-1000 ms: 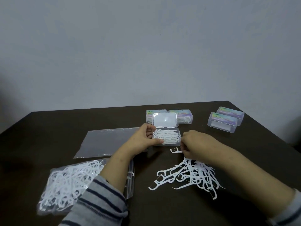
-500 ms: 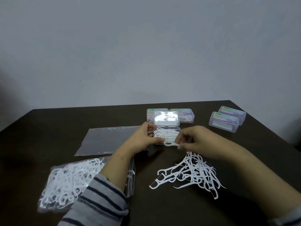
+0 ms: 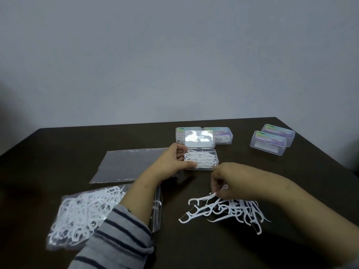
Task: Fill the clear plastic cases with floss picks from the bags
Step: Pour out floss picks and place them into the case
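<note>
One white plastic floss pick [image 3: 202,199], long axis running left-right, is being pinched from the loose heap [image 3: 231,209] by the right hand [image 3: 232,181], just nearside of the open clear plastic case [image 3: 201,159] being gripped by the left hand [image 3: 171,162].

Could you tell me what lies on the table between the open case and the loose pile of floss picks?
In the head view, only the right hand, pinching a pick, sits between the open case and the pile; the table there is otherwise bare.
</note>
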